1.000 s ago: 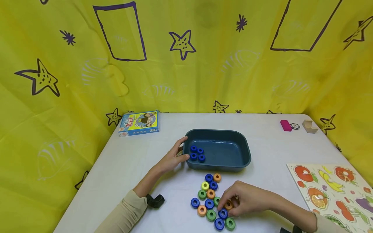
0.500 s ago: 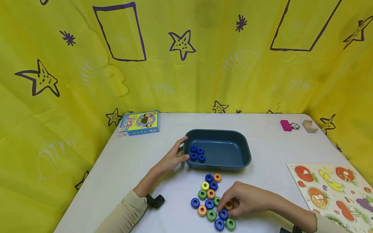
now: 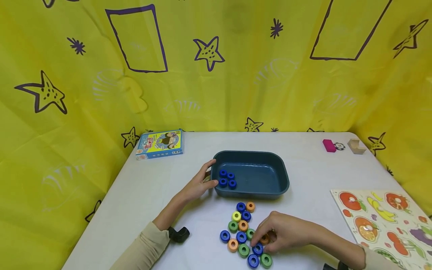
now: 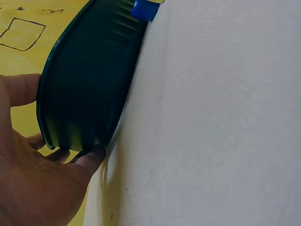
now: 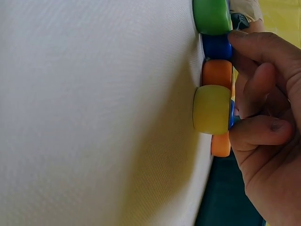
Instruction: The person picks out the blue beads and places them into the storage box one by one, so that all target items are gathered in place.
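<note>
A dark teal plastic bin [image 3: 260,176] stands mid-table in the head view, several blue rings [image 3: 223,182] lying in its left end. My left hand [image 3: 197,185] grips that end, thumb at the front corner and fingers along the side; the left wrist view shows the thumb low on the wall. In front of the bin lies a loose cluster of blue, green, orange and yellow rings [image 3: 241,237]. My right hand [image 3: 287,230] pinches a blue ring [image 3: 258,249] among them between thumb and index finger. It partly covers a darker orange ring [image 3: 264,239].
A fruit puzzle board [image 3: 381,221] lies at the right. A blue and yellow box [image 3: 159,144] is at the back left. At the back right sit a pink block [image 3: 329,145], a chip-like disc [image 3: 339,146] and a beige block [image 3: 356,146]. A yellow patterned curtain [image 3: 209,93] hangs behind.
Both hands hold their places on the bin and the blue ring. The whole head view has shifted slightly; the rings and bin stay put on the table.
</note>
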A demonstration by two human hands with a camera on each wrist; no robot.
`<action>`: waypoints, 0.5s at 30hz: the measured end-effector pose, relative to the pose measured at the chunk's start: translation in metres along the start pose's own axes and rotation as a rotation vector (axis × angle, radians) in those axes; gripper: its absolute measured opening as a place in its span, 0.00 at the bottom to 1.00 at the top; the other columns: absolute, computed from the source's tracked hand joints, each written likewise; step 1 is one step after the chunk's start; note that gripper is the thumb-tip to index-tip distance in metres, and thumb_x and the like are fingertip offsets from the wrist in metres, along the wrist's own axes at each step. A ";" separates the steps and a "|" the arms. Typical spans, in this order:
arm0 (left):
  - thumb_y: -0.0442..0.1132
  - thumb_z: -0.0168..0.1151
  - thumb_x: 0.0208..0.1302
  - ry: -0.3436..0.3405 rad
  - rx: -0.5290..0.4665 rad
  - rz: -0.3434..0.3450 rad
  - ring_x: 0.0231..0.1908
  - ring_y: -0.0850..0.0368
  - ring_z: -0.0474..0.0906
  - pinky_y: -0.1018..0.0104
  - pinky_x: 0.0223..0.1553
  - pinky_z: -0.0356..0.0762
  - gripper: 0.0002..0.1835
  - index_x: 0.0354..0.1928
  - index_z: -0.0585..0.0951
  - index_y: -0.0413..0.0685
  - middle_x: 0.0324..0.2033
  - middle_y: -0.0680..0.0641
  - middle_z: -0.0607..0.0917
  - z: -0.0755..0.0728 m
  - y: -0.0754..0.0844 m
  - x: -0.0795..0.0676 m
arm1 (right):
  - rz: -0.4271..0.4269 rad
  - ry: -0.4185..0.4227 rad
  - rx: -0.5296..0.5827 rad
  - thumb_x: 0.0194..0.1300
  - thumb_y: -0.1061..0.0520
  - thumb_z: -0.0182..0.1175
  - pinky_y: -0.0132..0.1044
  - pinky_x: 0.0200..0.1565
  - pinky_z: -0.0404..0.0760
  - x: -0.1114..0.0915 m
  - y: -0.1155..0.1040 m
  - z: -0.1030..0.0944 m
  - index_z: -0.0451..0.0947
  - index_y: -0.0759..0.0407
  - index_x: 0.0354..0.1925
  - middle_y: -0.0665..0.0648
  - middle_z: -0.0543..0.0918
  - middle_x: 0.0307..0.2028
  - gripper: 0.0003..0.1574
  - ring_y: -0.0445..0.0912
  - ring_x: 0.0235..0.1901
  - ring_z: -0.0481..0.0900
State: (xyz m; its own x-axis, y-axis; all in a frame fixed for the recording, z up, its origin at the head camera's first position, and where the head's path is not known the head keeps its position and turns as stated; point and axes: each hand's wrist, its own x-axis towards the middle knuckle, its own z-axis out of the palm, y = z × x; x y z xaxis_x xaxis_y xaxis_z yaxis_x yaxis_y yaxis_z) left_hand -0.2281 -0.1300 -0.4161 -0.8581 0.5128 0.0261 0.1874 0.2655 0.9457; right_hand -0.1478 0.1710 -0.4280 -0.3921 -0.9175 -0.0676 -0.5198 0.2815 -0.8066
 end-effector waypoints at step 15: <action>0.35 0.52 0.67 -0.003 0.003 -0.007 0.67 0.40 0.48 0.39 0.61 0.48 0.37 0.72 0.47 0.49 0.71 0.44 0.45 0.000 0.001 -0.001 | -0.018 0.017 -0.051 0.60 0.56 0.63 0.23 0.21 0.67 0.001 -0.005 0.001 0.82 0.42 0.47 0.36 0.81 0.39 0.16 0.30 0.22 0.67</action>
State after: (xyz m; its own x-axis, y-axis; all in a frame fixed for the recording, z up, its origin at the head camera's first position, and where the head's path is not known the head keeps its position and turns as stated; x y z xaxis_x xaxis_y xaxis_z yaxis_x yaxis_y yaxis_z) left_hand -0.2269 -0.1299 -0.4152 -0.8578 0.5136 0.0187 0.1831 0.2714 0.9449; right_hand -0.1449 0.1687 -0.4249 -0.3950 -0.9177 -0.0430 -0.5648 0.2795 -0.7764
